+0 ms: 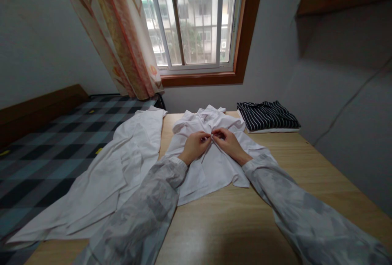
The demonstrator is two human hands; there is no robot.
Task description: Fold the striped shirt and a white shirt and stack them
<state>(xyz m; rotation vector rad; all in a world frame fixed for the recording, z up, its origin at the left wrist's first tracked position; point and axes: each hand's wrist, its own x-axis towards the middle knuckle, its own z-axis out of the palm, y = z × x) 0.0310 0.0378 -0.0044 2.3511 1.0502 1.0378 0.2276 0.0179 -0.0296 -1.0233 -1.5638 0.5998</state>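
Observation:
A white shirt (211,163) lies spread face up on the wooden table (306,163), collar toward the window. My left hand (194,146) and my right hand (228,142) meet at the shirt's front placket, fingertips pinching the fabric close together near the chest. Both hands rest on the shirt. Both my arms wear pale grey patterned sleeves.
A second white garment (122,167) drapes over the table's left edge onto a bed with a blue-and-black checked cover (45,146). A folded black-and-white striped garment (266,116) sits at the table's far right. Window and orange curtain (122,32) stand behind. A wall runs along the right.

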